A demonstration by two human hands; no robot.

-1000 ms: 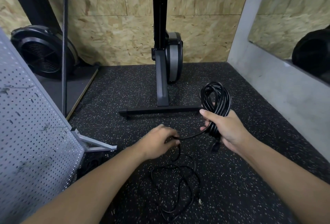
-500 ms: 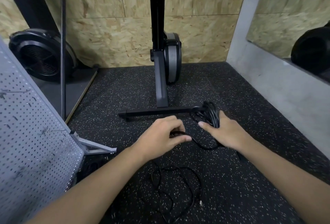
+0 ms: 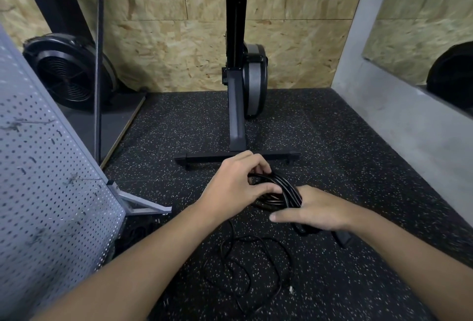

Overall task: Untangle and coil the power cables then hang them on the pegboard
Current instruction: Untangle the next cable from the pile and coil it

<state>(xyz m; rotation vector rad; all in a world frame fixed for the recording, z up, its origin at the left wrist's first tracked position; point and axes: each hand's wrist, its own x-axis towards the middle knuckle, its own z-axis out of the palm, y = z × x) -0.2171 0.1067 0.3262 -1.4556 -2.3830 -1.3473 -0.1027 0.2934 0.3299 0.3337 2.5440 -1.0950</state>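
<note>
Low over the speckled floor [image 3: 332,141], head view: both hands meet on one bundle, held just above the floor mat.
Thick cable coil [image 3: 280,189]: gathered into several loops between the two hands, not tied or hung.
Left hand [image 3: 238,182]: fingers curled over the far strands, thumb pressed on the near side.
Right hand [image 3: 316,209]: wrapped round the coil's near end, thumb stretched out toward the left.
Coil's long axis: runs from far-left at the left fingers to near-right under the right palm. The loops lie flattened and are seen almost edge-on.
Plug [image 3: 344,237]: a dark block pokes out beneath the right wrist, pointing near-right; probably this cable's end.
Thin cable [image 3: 252,267]: lies loose in tangled loops on the floor, nearer the person, untouched.
Pegboard [image 3: 51,180]: leans at the left, well apart from the hands; no cable shows on it.
Progress: first coil nearly wound, I judge. Securing it, hanging it and the whole thin cable remain.
</note>
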